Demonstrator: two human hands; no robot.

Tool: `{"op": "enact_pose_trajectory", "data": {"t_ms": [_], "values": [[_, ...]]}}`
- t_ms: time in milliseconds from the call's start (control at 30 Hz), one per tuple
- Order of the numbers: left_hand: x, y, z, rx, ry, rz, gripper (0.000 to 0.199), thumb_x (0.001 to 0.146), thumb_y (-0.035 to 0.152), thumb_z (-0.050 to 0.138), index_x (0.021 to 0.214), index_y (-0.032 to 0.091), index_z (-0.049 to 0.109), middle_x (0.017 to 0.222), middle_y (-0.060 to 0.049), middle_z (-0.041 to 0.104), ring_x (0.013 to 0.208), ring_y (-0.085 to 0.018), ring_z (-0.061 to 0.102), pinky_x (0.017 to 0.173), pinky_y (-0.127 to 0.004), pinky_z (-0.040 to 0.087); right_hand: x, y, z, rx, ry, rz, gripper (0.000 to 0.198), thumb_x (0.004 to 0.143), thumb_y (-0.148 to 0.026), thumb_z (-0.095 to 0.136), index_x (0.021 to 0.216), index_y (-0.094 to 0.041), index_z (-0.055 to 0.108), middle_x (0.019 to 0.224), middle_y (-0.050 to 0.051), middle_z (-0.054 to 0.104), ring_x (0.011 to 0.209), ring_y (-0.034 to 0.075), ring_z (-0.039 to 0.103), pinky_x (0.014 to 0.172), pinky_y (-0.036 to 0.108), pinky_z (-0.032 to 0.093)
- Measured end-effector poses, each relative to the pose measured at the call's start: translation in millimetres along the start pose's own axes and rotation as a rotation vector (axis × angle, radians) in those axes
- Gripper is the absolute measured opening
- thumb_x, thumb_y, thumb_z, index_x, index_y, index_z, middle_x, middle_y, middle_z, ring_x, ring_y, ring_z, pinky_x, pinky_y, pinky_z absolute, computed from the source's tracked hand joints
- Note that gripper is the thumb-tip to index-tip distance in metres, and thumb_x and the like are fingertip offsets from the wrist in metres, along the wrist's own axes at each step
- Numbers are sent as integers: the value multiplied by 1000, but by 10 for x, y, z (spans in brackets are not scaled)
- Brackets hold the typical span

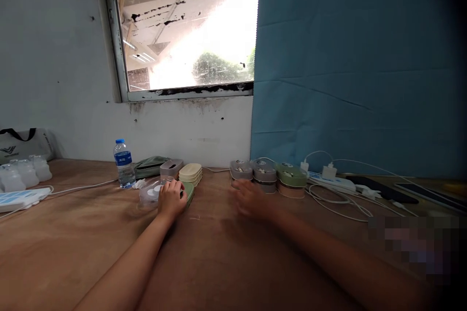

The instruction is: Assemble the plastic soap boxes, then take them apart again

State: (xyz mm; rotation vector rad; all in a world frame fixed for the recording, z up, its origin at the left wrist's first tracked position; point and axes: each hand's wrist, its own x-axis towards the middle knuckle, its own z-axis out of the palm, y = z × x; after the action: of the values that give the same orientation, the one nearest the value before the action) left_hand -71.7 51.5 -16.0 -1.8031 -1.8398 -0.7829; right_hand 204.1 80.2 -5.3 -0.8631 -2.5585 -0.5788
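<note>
My left hand point(171, 199) reaches to the back of the table, its fingers curled over a green lid-like piece point(189, 193). The fingertips are partly hidden, so the exact grip does not show. Just left of that hand lie clear plastic lids point(148, 193). Behind it stand a stack of cream trays point(190, 172) and a grey-mauve box point(171, 167). Smeared by motion, my right hand point(251, 199) is in front of a row of lidded lunch boxes: a mauve one point(241, 169), a grey one point(264, 172) and a green one point(291, 175). Whether it touches them cannot be told.
A water bottle point(124, 165) stands left of the lids, near a folded green cloth-like item point(151, 165). White bottles point(27, 172) and a power strip point(24, 199) sit far left. On the right lie another strip point(332, 182), looped cables point(343, 201) and a dark tablet-like device point(383, 189).
</note>
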Motion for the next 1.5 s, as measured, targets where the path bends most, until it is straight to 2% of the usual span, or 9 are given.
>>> {"op": "enact_pose_trajectory", "data": {"t_ms": [133, 300, 600, 733, 900, 1067, 1300, 1400, 1500], "values": [[232, 10, 51, -5, -18, 88, 25, 73, 10, 38, 88, 18, 57, 95, -9, 59, 97, -25, 46, 83, -33, 32, -621, -299, -276, 91, -47, -242, 27, 77, -13, 40, 97, -19, 57, 87, 7, 63, 80, 18, 54, 75, 33, 41], [623, 119, 332, -35, -97, 94, 34, 69, 7, 40, 98, 17, 55, 102, -10, 59, 106, -25, 43, 91, -33, 26, -1171, -368, -592, 131, -13, -227, 22, 74, -12, 42, 89, -18, 56, 70, 5, 60, 66, 17, 51, 69, 34, 41], [918, 197, 589, -69, -162, -11, 28, 70, 10, 41, 96, 16, 50, 83, -9, 65, 87, -25, 55, 82, -37, 31, -1264, -319, -575, 261, 29, -72, 20, 70, -12, 42, 85, -17, 55, 68, 4, 58, 66, 15, 51, 70, 32, 41], [804, 293, 409, -135, -88, -41, 19, 76, 16, 41, 95, 16, 46, 91, -9, 63, 89, -23, 55, 81, -34, 34, -1278, -304, -585, 267, 92, -51, 21, 69, -11, 44, 87, -17, 53, 77, 4, 60, 74, 17, 52, 74, 34, 40], [105, 662, -1, -476, -20, 93, 10, 80, 26, 42, 87, 19, 45, 89, -4, 59, 85, -19, 55, 81, -30, 36, -1287, -303, -595, 242, 224, -108, 21, 68, -8, 46, 85, -19, 52, 85, 4, 59, 84, 18, 51, 80, 35, 40], [-527, 937, -401, -800, -440, 286, 10, 78, 23, 46, 88, 22, 49, 91, -2, 58, 84, -17, 52, 76, -26, 38, -1298, -287, -558, 178, 239, -84, 27, 69, -9, 46, 93, -20, 51, 94, 7, 56, 91, 21, 50, 82, 39, 40], [-558, 895, -633, -848, -795, 625, 24, 71, 21, 56, 95, 22, 52, 100, -1, 55, 92, -16, 50, 83, -27, 39, -1302, -230, -552, 332, 177, -203, 26, 66, -9, 49, 91, -17, 53, 84, 5, 59, 78, 17, 52, 73, 32, 42], [-461, 774, -533, -839, -656, 569, 33, 73, 27, 55, 104, 21, 47, 104, -4, 54, 97, -18, 49, 87, -29, 38, -1307, -222, -549, 372, 128, -217, 26, 66, -10, 50, 90, -18, 54, 84, 4, 60, 76, 15, 53, 70, 30, 42], [-330, 551, -310, -631, -341, 328, 38, 78, 26, 46, 114, 18, 38, 104, -8, 53, 101, -21, 48, 91, -35, 34, -1310, -218, -542, 365, 114, -220, 26, 67, -10, 49, 91, -19, 55, 85, 4, 60, 76, 15, 54, 71, 30, 42]]}}
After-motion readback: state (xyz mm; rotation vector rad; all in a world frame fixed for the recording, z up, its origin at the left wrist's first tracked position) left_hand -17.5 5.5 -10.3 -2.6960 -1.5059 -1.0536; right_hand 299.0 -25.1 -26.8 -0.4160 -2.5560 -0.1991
